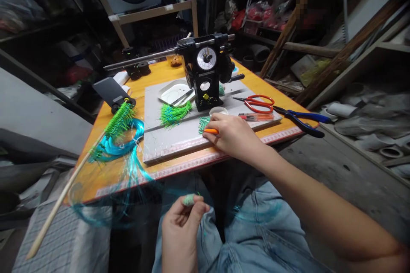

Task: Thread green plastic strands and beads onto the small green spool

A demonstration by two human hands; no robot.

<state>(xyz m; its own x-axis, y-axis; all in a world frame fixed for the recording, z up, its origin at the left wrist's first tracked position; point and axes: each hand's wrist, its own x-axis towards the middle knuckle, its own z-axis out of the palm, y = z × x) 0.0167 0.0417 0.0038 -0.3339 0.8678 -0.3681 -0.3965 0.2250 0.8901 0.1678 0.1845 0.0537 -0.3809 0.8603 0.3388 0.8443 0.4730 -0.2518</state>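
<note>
My right hand (232,134) rests low over the grey board (173,143), fingers closed on a slim orange-handled tool (210,131); its working end cannot be made out. Just beyond these fingers lie a patch of small green pieces (203,123) and a small white round dish (218,111). Above my lap, my left hand (183,222) pinches thumb against fingers, and a tiny green tip (199,194) pokes out of the pinch. A pale green wrap (188,199) covers one of its fingertips. On the board lies a bundle of bright green strands (174,114).
A black geared device with a dial (206,58) stands on the board beside a white tray (168,92). Red-handled scissors (259,103) and blue-handled pliers (303,119) lie right. Left are blue strands (123,147) and a wooden stick (60,202) with green strands.
</note>
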